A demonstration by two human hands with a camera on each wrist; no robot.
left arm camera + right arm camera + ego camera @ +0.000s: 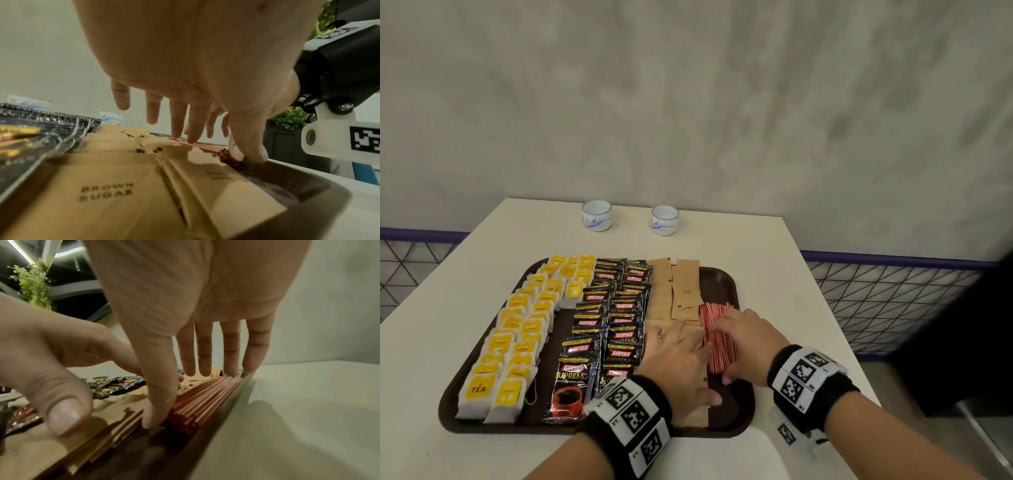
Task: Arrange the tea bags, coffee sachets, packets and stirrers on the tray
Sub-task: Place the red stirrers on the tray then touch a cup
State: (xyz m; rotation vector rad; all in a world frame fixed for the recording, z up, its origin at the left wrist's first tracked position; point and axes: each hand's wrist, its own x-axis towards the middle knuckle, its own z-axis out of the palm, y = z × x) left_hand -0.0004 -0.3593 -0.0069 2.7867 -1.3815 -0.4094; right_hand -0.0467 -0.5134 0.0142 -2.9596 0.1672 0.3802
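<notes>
Grey mottled wall backs a white table (pixel 774 274), and on it sits a dark brown tray (pixel 726 281) near the front edge. Both hands work at the tray's right side. The left hand (pixel 681 356) lies palm down over the brown sugar packets (pixel 685 291), fingers straight and spread, their tips reaching the left edge of the stirrers (pixel 717 337); its thumb points toward the tray's near rim. The right hand (pixel 748 337) arches over the red-and-white stirrers, fingers straight and close together along the bundle's far part, thumb pressed against the bundle's near end; from the right wrist view the stirrers (pixel 207 399) lie side by side against the tray's right wall, and the hand presses rather than clasps them. Across the tray, left to right, run yellow-tagged tea bags (pixel 517 329), black coffee sachets (pixel 616 308), the packets, then the stirrers. Two small white cups (pixel 596 215) with blue marks stand at the table's far edge. Wire mesh fencing (pixel 876 298) with a purple rail shows behind.
</notes>
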